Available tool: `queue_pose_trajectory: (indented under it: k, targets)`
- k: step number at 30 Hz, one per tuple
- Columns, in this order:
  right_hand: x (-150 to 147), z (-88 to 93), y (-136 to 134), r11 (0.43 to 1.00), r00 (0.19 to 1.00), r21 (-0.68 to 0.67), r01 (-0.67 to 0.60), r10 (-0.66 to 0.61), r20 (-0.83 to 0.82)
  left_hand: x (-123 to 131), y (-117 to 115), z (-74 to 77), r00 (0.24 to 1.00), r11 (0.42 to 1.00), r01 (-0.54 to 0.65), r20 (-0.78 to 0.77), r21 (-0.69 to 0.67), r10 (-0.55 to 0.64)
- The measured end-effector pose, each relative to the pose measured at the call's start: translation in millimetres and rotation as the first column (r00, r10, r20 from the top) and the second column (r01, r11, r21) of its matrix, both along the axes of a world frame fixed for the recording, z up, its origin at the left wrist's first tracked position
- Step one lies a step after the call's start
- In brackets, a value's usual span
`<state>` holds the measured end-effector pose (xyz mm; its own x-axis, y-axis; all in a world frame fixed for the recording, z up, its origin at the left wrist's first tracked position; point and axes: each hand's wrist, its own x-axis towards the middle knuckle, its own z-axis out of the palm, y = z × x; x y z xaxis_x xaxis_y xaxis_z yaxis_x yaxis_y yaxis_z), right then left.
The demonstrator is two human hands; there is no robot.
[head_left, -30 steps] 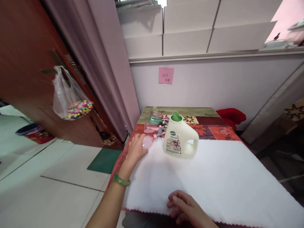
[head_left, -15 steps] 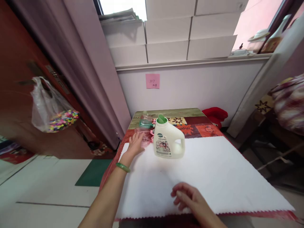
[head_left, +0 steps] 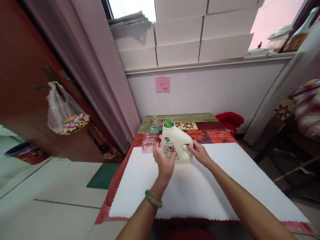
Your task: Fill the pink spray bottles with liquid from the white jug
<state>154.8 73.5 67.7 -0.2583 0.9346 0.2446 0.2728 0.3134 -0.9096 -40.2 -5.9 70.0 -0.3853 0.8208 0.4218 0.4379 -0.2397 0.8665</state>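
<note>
White cloth (head_left: 200, 193) spreads beneath the cream jug (head_left: 175, 138); at the jug's left side the left hand (head_left: 165, 163) cups half-open, contact unclear; at its right the right hand (head_left: 200, 154) grips the handle (head_left: 189, 141); a pink bottle (head_left: 148, 144) lies left of the jug, a pink note (head_left: 162, 84) behind

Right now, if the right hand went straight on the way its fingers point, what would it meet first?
The cream jug, at its handle: the right hand has its fingertips there, though whether they touch is unclear.
</note>
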Motion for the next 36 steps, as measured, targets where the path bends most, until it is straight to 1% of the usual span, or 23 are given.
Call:
queue_pose_trajectory:
  k: [1,2,3,5,7,8,10,11,13,16,17,19,21,23,26,28,30,33,35,36]
  targets:
    - [0,1.6,-3,1.000,1.000,-0.011,-0.015,0.015,-0.003,9,-12,-0.7,0.999,0.999,-0.034,-0.004,0.003,0.034]
    - [0,3.8,-8,1.000,1.000,-0.017,-0.015,0.015,0.000,17,-23,0.3,1.000,1.000,-0.014,-0.008,0.002,0.014]
    - [-1,6.3,-14,1.000,1.000,-0.021,-0.010,0.010,0.006,23,-33,3.1,0.998,0.998,0.060,-0.002,-0.024,-0.060]
    - [-7,11.0,-32,1.000,1.000,-0.014,0.013,-0.012,0.016,32,-45,12.9,0.989,0.988,0.144,0.031,-0.062,-0.142]
    - [-20,13.8,-55,0.999,0.999,0.012,0.046,-0.047,0.022,36,-49,25.4,0.966,0.965,0.225,0.158,-0.135,-0.204]
    - [-28,14.6,-67,0.997,0.997,0.028,0.065,-0.066,0.028,36,-49,31.1,0.951,0.952,0.253,0.226,-0.174,-0.212]
    - [-44,15.8,-91,0.994,0.993,0.064,0.092,-0.097,0.068,31,-49,39.8,0.929,0.936,0.263,0.325,-0.235,-0.179]
    - [-51,16.7,-102,0.992,0.992,0.092,0.085,-0.093,0.087,27,-49,42.5,0.929,0.938,0.237,0.341,-0.252,-0.143]
    - [-61,19.6,-120,0.985,0.992,0.171,-0.004,-0.017,0.123,15,-50,44.9,0.931,0.948,0.165,0.361,-0.272,-0.059]
    - [-62,25.0,-138,0.937,0.968,0.285,-0.202,0.148,0.201,-11,-49,44.3,0.925,0.953,0.066,0.375,-0.296,0.052]
    - [-60,26.0,-142,0.922,0.959,0.302,-0.241,0.178,0.222,-20,-48,43.9,0.926,0.954,0.022,0.365,-0.299,0.093]
    - [-52,25.3,-147,0.919,0.955,0.301,-0.254,0.190,0.226,-39,-45,44.4,0.927,0.955,-0.076,0.332,-0.288,0.174]
    - [-41,21.0,-150,0.938,0.967,0.267,-0.220,0.172,0.189,-58,-44,47.2,0.929,0.957,-0.138,0.300,-0.256,0.215]
    - [-27,14.3,-149,0.961,0.981,0.222,-0.168,0.141,0.135,-80,-46,52.1,0.937,0.961,-0.169,0.268,-0.219,0.226]
    - [-1,3.4,-146,0.986,0.995,0.157,-0.054,0.041,0.086,-115,-53,58.9,0.953,0.968,-0.167,0.223,-0.187,0.207]
    - [17,-2.4,-145,0.993,0.996,0.111,0.028,-0.037,0.083,-138,-57,58.9,0.965,0.972,-0.138,0.193,-0.192,0.175]
    - [34,-6.3,-144,0.993,0.990,0.044,0.108,-0.112,0.090,-156,-59,53.7,0.973,0.972,-0.124,0.169,-0.200,0.159]
    - [51,-8.6,-144,0.972,0.968,-0.042,0.231,-0.226,0.107,-174,-60,38.9,0.975,0.971,-0.134,0.152,-0.197,0.165]
    - [58,-8.9,-144,0.958,0.955,-0.060,0.280,-0.272,0.115,-184,-60,29.1,0.974,0.972,-0.139,0.150,-0.189,0.168]
    - [60,-8.9,-143,0.956,0.954,-0.063,0.285,-0.277,0.117,-189,-59,25.3,0.975,0.973,-0.138,0.149,-0.184,0.166]
